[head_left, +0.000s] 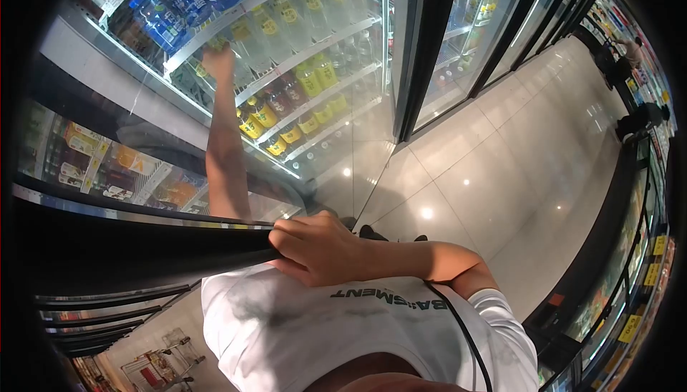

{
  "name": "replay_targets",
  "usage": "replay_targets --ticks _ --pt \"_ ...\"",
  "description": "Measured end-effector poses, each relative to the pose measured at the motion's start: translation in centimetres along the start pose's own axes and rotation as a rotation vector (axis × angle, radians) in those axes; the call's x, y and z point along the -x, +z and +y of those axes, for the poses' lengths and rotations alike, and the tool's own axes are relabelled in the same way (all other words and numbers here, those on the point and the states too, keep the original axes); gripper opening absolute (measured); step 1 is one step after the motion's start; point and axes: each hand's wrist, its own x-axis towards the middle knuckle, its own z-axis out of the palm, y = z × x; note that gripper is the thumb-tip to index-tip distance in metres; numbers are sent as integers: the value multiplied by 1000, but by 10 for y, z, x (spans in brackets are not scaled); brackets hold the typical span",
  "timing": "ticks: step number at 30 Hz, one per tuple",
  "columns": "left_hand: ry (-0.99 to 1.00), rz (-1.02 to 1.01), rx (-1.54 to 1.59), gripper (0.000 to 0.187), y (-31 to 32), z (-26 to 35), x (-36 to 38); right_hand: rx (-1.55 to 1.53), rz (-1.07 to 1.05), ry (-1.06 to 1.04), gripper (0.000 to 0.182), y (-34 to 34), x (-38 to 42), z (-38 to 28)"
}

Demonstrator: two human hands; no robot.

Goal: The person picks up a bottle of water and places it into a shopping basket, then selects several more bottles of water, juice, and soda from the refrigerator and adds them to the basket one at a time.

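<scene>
My left hand (218, 61) reaches inside a lit drinks cooler, at the left end of a shelf of clear bottles with yellow labels (268, 21). Its fingers look curled round something yellow-green, too small and blurred to name. Blue-labelled bottles (157, 21) stand on the shelf above. Low in front of my chest, my right hand (311, 247) is closed round the edge of the black-framed glass door (157, 245), which stands open. My left forearm passes behind the door's frame. Yellow-labelled dark bottles (263, 111) are on a lower shelf.
Other glass cooler doors (458, 41) line the aisle ahead. Pale floor tiles (494, 170) lie to the right, beside a curved display case (608, 249). Two people (640, 121) are far off at the upper right. A shopping cart (161, 370) is at the lower left.
</scene>
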Motion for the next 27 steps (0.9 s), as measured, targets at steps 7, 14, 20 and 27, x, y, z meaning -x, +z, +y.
replay_targets --ticks 7,14,20,27 --pt "232 173 355 36 -110 80 132 50 -70 30 27 10 -15 7" --pt "-8 106 322 31 -284 41 282 21 -4 -46 26 33 -28 27" --pt "-584 419 272 30 -413 27 462 93 136 -125 27 75 -58 49" --pt "-994 658 -358 33 -535 -45 697 312 172 -185 27 124 -129 92"
